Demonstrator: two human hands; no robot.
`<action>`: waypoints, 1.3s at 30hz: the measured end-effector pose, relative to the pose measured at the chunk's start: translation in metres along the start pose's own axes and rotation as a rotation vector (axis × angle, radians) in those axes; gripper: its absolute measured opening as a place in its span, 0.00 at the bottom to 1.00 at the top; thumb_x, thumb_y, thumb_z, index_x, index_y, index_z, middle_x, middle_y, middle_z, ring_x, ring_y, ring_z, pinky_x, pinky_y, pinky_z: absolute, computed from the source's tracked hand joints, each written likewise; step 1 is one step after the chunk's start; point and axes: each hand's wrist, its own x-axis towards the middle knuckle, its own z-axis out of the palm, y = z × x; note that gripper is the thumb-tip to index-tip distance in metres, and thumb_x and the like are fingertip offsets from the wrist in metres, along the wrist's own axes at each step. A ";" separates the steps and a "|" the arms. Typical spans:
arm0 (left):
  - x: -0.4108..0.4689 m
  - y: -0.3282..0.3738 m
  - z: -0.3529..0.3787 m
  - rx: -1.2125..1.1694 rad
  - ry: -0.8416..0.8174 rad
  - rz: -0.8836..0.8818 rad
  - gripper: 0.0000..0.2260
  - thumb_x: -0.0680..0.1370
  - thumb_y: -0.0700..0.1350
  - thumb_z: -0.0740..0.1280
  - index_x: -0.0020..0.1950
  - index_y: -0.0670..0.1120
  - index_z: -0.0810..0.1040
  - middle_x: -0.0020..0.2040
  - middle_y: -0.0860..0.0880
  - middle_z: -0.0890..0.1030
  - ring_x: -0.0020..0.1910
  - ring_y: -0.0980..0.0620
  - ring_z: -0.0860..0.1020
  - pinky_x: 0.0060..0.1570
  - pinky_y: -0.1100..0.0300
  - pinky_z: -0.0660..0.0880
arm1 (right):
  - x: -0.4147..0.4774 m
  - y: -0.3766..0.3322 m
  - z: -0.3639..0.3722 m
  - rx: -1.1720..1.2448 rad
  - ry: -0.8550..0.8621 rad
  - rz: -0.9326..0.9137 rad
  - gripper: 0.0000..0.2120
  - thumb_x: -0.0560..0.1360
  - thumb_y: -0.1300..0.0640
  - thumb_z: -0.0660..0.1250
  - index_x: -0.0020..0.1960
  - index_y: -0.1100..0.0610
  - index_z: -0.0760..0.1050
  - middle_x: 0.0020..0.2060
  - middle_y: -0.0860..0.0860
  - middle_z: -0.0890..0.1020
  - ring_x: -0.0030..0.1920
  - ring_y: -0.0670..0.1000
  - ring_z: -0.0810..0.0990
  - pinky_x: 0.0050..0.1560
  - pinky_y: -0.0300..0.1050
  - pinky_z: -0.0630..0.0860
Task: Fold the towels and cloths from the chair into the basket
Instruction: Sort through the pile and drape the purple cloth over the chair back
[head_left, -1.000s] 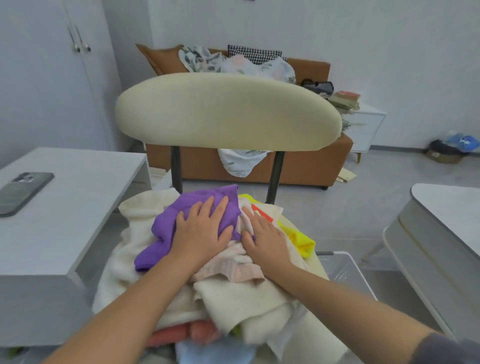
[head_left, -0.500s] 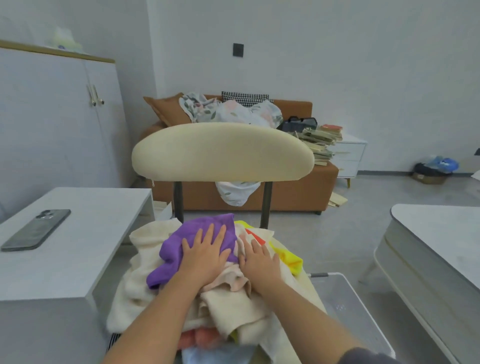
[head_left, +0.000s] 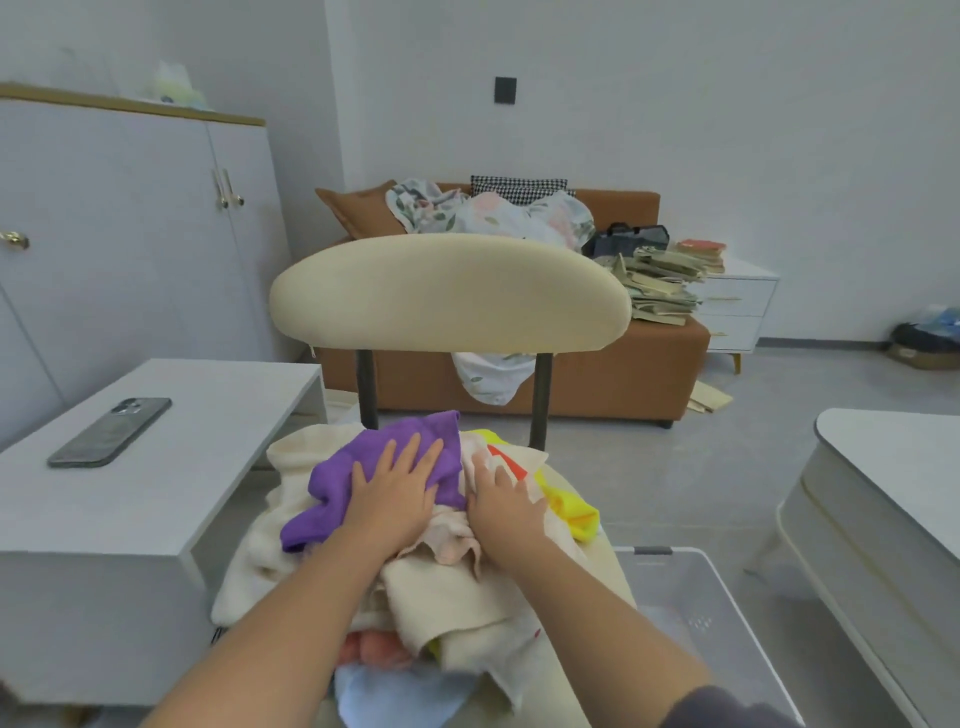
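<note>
left hand (head_left: 395, 501): fingers (head_left: 411, 451) straight and spread, pressed flat on purple cloth (head_left: 332, 486), gripping nothing
right hand (head_left: 508, 512): fingers flat on pale cloth (head_left: 475, 462), just right of left fingers; a bit blurred, no grip seen
pile (head_left: 452, 597): towels and cloths heaped on chair (head_left: 447, 291) seat, under both sets of fingers
yellow cloth (head_left: 569, 501): just right of right fingers
basket (head_left: 727, 587): white, on floor, right of and below right fingers
phone (head_left: 110, 432): on worktop (head_left: 171, 499), well left of left fingers
</note>
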 end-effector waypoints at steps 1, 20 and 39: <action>0.000 0.005 -0.001 0.037 -0.009 -0.015 0.25 0.83 0.56 0.47 0.78 0.57 0.42 0.79 0.52 0.42 0.78 0.45 0.44 0.73 0.37 0.50 | 0.000 0.006 0.006 0.060 -0.006 0.003 0.25 0.67 0.48 0.65 0.62 0.56 0.78 0.41 0.55 0.82 0.35 0.62 0.82 0.29 0.58 0.77; -0.010 0.007 0.013 0.104 0.087 -0.052 0.27 0.83 0.58 0.47 0.78 0.55 0.40 0.79 0.50 0.41 0.78 0.44 0.45 0.73 0.37 0.51 | 0.003 0.001 0.024 0.087 0.067 -0.032 0.29 0.69 0.50 0.49 0.69 0.54 0.65 0.52 0.57 0.82 0.45 0.67 0.81 0.36 0.66 0.76; -0.010 0.004 0.003 -0.176 0.008 -0.067 0.23 0.83 0.56 0.47 0.78 0.59 0.47 0.80 0.54 0.46 0.78 0.48 0.47 0.73 0.38 0.47 | 0.000 0.015 0.018 0.141 -0.156 -0.073 0.26 0.82 0.50 0.51 0.79 0.49 0.49 0.77 0.55 0.53 0.75 0.62 0.55 0.72 0.64 0.55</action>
